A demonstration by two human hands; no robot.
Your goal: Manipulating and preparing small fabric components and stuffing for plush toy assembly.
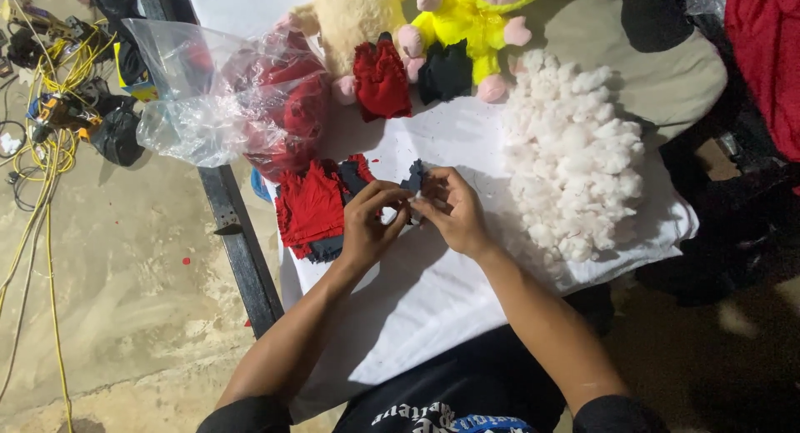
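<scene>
Hands pinching dark cloth

Left hand [367, 225] and right hand [450, 210] both gripping small dark fabric piece [414, 180] over white cloth [433, 291], near table edge [242, 250]. Red fabric stack [310, 206] just left (touching? unclear). Clear plastic bag [218, 91] stuffed with red pieces; white stuffing pile [571, 154] at right.

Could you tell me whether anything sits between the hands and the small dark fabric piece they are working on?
Nothing visible does: the left hand and right hand both already pinch the dark fabric piece over the white cloth.
</scene>
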